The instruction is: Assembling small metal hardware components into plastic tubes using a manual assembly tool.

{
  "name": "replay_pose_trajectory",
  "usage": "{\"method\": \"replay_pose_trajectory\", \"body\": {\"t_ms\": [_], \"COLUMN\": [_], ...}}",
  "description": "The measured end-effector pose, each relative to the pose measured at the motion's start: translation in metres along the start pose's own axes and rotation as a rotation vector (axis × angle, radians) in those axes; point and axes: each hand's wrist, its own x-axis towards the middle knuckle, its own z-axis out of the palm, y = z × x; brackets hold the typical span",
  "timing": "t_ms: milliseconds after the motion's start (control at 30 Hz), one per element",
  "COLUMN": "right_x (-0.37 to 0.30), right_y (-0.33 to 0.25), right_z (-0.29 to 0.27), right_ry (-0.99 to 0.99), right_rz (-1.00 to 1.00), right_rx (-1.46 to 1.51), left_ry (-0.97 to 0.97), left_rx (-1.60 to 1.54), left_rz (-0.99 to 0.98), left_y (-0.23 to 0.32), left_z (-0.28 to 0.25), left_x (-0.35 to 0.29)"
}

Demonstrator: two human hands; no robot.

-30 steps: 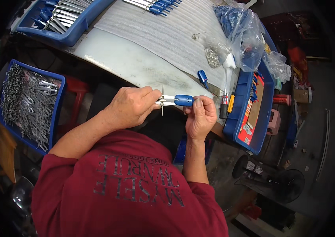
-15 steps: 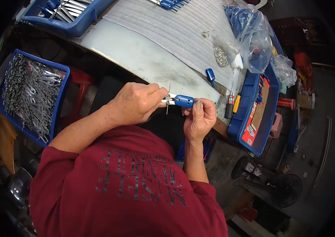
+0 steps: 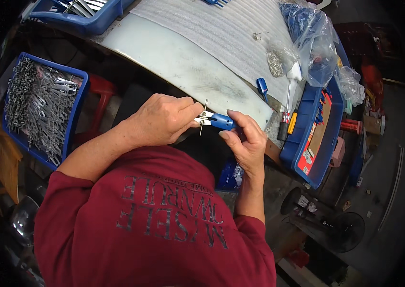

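blue-and-silver piece (image 3: 222, 121): here it is, up in the air between the two hands, just off the near edge of the worktop, lying nearly level, blue end to the right, metal end to the left.
left hand (image 3: 164, 117): back turned up, fingers (image 3: 192, 111) closed in a pinch on the metal end, covering its tip.
thin pin (image 3: 206, 104): crossing the metal part right beside those left fingertips, poking out above and below.
right hand (image 3: 251, 143): thumb and forefinger parted, forefinger above, thumb below, and the blue end sits at the gap! whether either tip is touching it, can't tell from here.
worktop (image 3: 183, 71): pale and smudged at the near side, with a ribbed white foam sheet (image 3: 221, 31) spread over the far side.
loose blue piece (image 3: 261, 86): lying beyond the right hand, near the corner.
hand tools: a red-and-black handled screwdriver (image 3: 285, 119), and a yellow-handled tool (image 3: 292, 122) just beside it.
blue tray (image 3: 286, 155): over on the right, red and brown card inside, clear plastic bag (image 3: 317, 52) at its far end.
blue bin (image 3: 76, 117): away to the left, heaped with metal parts (image 3: 47, 110), red stool (image 3: 99, 103) just beside it.
maroon shirt (image 3: 92, 229): filling the foreground, both forearms reaching out of its sleeves.
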Motion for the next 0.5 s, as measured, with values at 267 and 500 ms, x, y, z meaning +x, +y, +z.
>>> {"method": "replay_pose_trajectory", "body": {"t_ms": [267, 500], "right_x": [0.0064, 0.0089], "right_y": [0.0014, 0.0005], "right_z": [-0.0005, -0.0012], "right_ry": [-0.09, -0.098], "right_rz": [-0.32, -0.428], "right_rx": [-0.287, -0.344], "left_ry": [-0.032, -0.024], "left_rx": [0.036, 0.03], "left_rz": [0.037, 0.054], "left_y": [0.004, 0.0069], "left_z": [-0.0042, -0.0033], "left_x": [-0.0013, -0.0011]}}
